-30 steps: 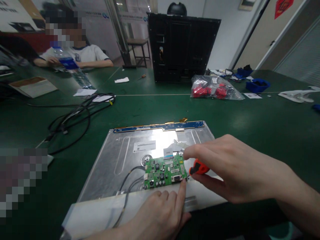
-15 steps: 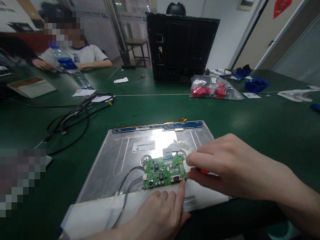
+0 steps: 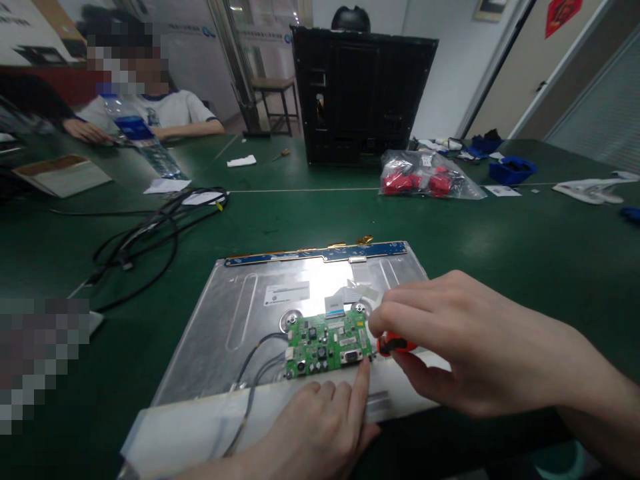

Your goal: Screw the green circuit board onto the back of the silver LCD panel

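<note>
R hand (image 3: pixel 445 340) holds orange tool (image 3: pixel 397 344) at corner of green board (image 3: pixel 325 343), ctr of frame.
Board lies on metal panel (image 3: pixel 200 320), lower ctr. R thumb & fingers clamped on tool, prob. a screwdriver; can't tell if tip meets a screw. L hand (image 3: pixel 323 413), btm ctr, grips nothing visible: index extended to same corner, other fingers bent. Step looks like screw work there; next move prob. calls for square tip & steady board. White label (image 3: pixel 287 293) on panel, glass-wall writing (image 3: pixel 204 31) & blue bottle label (image 3: pixel 134 128), upper L: none legible.
</note>
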